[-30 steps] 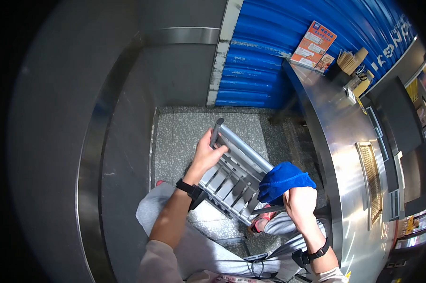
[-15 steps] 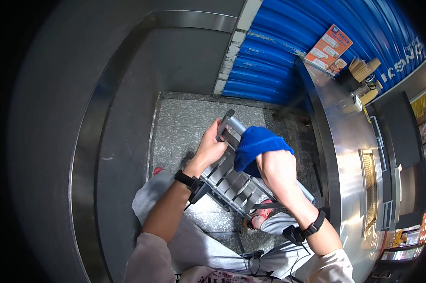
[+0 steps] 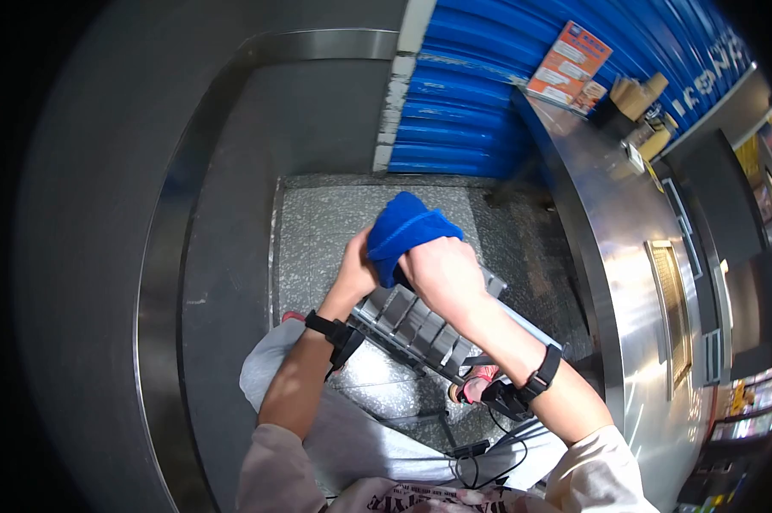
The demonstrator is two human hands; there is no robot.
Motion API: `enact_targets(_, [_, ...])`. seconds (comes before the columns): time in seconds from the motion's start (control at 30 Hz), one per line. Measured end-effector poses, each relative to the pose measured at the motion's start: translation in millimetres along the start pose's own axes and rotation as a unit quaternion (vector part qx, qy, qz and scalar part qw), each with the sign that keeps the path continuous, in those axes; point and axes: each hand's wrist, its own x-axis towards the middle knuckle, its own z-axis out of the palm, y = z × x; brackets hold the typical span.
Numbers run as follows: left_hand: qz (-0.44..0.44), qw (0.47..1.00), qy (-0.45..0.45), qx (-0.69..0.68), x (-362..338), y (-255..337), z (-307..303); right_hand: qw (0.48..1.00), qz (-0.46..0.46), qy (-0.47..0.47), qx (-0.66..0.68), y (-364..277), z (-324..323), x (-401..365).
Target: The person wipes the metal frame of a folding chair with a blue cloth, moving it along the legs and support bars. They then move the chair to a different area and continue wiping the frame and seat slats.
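Observation:
My right hand (image 3: 446,272) is closed on a bunched blue cloth (image 3: 413,227), which lies over the upper corner of a grey metal slatted frame, perhaps a folding chair (image 3: 407,323). At that same corner my left hand (image 3: 356,267) grips the frame. Cloth covers its fingertips and the end of the bar. The slatted part slants between my legs, with its long side rail (image 3: 527,321) running down under my right forearm.
To the right runs a stainless steel counter (image 3: 608,256), bearing an orange-and-white sign (image 3: 570,68) and paper cups (image 3: 638,96). A blue corrugated shutter (image 3: 454,94) stands ahead. A dark panelled wall (image 3: 232,248) closes the left side. Speckled tiles (image 3: 318,227) cover the floor.
My right hand and the blue cloth have moved left along the frame to its upper corner, beside my left hand. The bar end there is now covered. The view has shifted slightly.

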Motion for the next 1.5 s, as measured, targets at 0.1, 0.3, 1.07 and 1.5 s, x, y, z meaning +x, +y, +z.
enact_targets(0.1, [0.003,0.988,0.025,0.154,0,31,9,1.0,0.014,-0.011,0.013,5,-5,-9])
enact_targets(0.3, [-0.066,0.987,0.058,0.133,-6,44,9,0.992,0.062,-0.077,0.084,9,-35,-60])
enact_targets(1.07, [-0.027,0.991,0.036,0.127,-24,50,8,0.733,0.243,0.05,0.634,66,-89,-186])
enact_targets(1.5, [-0.035,0.94,0.28,0.191,-115,116,22,0.458,0.087,0.366,0.805,123,-104,-316])
